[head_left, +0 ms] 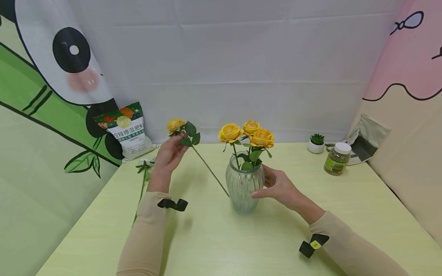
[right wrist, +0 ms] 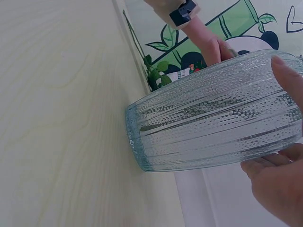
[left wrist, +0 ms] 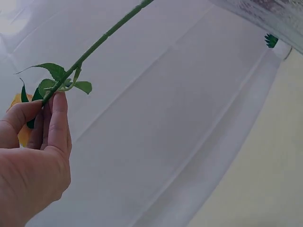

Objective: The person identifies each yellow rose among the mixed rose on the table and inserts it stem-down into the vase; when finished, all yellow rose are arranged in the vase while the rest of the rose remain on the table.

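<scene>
My left hand [head_left: 170,153] pinches a yellow rose [head_left: 175,125] by its stem [left wrist: 102,40], just under the bloom. The long stem slants down to the right, its lower end overlapping the vase's left side in the head view. A ribbed clear glass vase [head_left: 241,188] stands on the table, and several yellow roses [head_left: 261,138] rise out of its mouth. On the vase's right side, my right hand [head_left: 281,188] grips the glass between thumb and fingers. The right wrist view shows the vase [right wrist: 213,118] from close by, with the thumb [right wrist: 289,78] on one side and fingers below.
A white flower [head_left: 145,165] on a green stem lies at the table's left, near a printed bag [head_left: 127,134] against the backdrop. At the back right are a small potted succulent [head_left: 315,143], a white-lidded jar [head_left: 337,159] and a grey pouch [head_left: 367,138].
</scene>
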The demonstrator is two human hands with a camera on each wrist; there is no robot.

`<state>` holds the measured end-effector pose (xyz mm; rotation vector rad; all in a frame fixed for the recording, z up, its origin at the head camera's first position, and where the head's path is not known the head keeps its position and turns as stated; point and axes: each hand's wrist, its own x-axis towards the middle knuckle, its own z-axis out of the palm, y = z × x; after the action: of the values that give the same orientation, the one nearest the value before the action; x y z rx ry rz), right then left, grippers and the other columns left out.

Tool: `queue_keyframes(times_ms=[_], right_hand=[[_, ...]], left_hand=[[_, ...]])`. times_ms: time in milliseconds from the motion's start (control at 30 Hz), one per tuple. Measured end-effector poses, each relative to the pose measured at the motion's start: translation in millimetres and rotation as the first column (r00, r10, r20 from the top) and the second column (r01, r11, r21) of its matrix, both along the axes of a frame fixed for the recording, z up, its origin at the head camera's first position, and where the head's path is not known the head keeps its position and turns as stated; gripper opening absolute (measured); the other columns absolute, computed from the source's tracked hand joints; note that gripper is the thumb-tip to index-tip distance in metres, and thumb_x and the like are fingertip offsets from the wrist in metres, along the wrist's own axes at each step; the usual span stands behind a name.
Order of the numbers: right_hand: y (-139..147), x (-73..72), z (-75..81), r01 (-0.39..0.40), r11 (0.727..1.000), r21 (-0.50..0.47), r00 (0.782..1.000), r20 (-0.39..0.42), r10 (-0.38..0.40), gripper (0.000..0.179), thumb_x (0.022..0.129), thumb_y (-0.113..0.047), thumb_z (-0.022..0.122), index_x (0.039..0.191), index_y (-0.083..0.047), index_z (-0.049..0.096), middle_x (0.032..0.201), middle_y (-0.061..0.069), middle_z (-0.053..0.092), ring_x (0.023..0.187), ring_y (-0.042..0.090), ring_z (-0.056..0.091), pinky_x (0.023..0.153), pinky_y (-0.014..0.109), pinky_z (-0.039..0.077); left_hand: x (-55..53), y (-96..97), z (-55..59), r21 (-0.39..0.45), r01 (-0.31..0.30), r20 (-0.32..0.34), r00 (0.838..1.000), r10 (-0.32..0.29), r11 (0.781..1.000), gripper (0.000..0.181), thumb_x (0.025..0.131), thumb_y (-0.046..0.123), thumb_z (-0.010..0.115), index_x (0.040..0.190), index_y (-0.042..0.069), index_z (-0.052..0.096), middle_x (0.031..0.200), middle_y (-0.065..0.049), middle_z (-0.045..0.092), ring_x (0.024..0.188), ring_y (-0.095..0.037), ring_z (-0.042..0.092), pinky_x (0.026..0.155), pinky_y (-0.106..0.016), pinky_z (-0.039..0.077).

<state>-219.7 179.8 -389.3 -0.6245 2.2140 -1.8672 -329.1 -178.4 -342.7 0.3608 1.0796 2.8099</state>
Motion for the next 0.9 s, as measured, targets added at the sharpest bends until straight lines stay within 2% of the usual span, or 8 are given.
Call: queue_keyframes(times_ms=[100,200,333,433,533,600,800,900], right_hand=[[0.3,0.4,0.5,0.005,1.0,0.004,1.0,0.001,-0.005,0.102,0.078,-0.02,0.088,0.158,-0.008,0.026,0.155,0.01,0.04,0.138,0.031,0.044,0.111,0.047,0.039],[0.3,1.2,1.2,0.008,1.0,0.005,1.0,0.004,-0.008,0.102,0.078,-0.02,0.088,0.158,-0.008,0.027,0.155,0.01,0.04,0.138,0.031,0.044,0.111,0.048,0.04],[-0.2,1.6,1.7,0.009,1.0,0.006,1.0,0.006,-0.009,0.102,0.078,-0.021,0.088,0.158,-0.008,0.027,0.155,0.011,0.04,0.139,0.032,0.043,0.112,0.048,0.039],[-0.4,1.7,2.0,0.012,1.0,0.008,1.0,0.009,-0.012,0.102,0.078,-0.021,0.089,0.158,-0.008,0.027,0.155,0.01,0.04,0.139,0.031,0.043,0.112,0.048,0.038],[-0.7,1.5,2.0,0.007,1.0,0.004,1.0,0.005,-0.007,0.102,0.078,-0.021,0.088,0.158,-0.008,0.027,0.155,0.01,0.04,0.138,0.031,0.044,0.112,0.048,0.038],[-0.5,1.5,1.9,0.007,1.0,0.003,1.0,0.002,-0.007,0.102,0.078,-0.02,0.088,0.158,-0.008,0.027,0.155,0.01,0.041,0.138,0.031,0.044,0.111,0.048,0.039],[0.0,1.5,1.5,0.005,1.0,0.005,1.0,-0.001,-0.005,0.103,0.078,-0.021,0.089,0.158,-0.008,0.026,0.155,0.01,0.04,0.138,0.031,0.044,0.111,0.047,0.04],[-0.1,1.4,1.2,0.006,1.0,0.005,1.0,-0.001,-0.006,0.103,0.078,-0.021,0.089,0.158,-0.008,0.026,0.155,0.01,0.04,0.138,0.031,0.044,0.111,0.047,0.04]], left_hand=[[9.4,4.7,14.8,0.091,-0.04,-0.037,0.998,0.043,0.995,0.025,0.104,-0.004,0.045,0.1,-0.002,0.069,0.092,-0.011,0.069,0.081,-0.019,0.068,0.074,-0.027,0.06],[17.0,9.1,26.3,0.194,-0.057,-0.053,0.996,0.069,0.979,0.021,0.103,-0.004,0.047,0.101,-0.003,0.068,0.092,-0.013,0.07,0.08,-0.02,0.069,0.072,-0.028,0.061],[27.4,11.9,37.4,0.331,-0.061,-0.059,0.995,0.085,0.942,0.015,0.101,-0.003,0.051,0.106,-0.004,0.066,0.092,-0.016,0.071,0.082,-0.023,0.071,0.075,-0.032,0.061],[35.6,13.8,44.6,0.4,-0.067,-0.061,0.993,0.099,0.914,0.014,0.099,-0.003,0.056,0.11,-0.004,0.066,0.094,-0.017,0.071,0.083,-0.025,0.073,0.078,-0.034,0.06],[41.6,16.1,51.0,0.436,-0.074,-0.072,0.99,0.117,0.897,0.015,0.098,-0.003,0.059,0.112,-0.004,0.064,0.095,-0.016,0.072,0.085,-0.025,0.073,0.078,-0.034,0.06],[45.0,17.9,55.0,0.44,-0.091,-0.084,0.986,0.141,0.893,0.016,0.097,-0.003,0.061,0.113,-0.003,0.064,0.095,-0.016,0.072,0.085,-0.025,0.072,0.079,-0.034,0.06],[53.7,22.2,64.1,0.453,-0.138,-0.134,0.966,0.22,0.881,0.013,0.096,-0.006,0.062,0.108,-0.004,0.064,0.095,-0.017,0.071,0.084,-0.025,0.072,0.077,-0.034,0.06],[57.5,22.9,66.6,0.472,-0.138,-0.16,0.958,0.238,0.871,0.011,0.094,-0.007,0.064,0.105,-0.005,0.065,0.095,-0.017,0.071,0.085,-0.026,0.072,0.078,-0.035,0.06]])
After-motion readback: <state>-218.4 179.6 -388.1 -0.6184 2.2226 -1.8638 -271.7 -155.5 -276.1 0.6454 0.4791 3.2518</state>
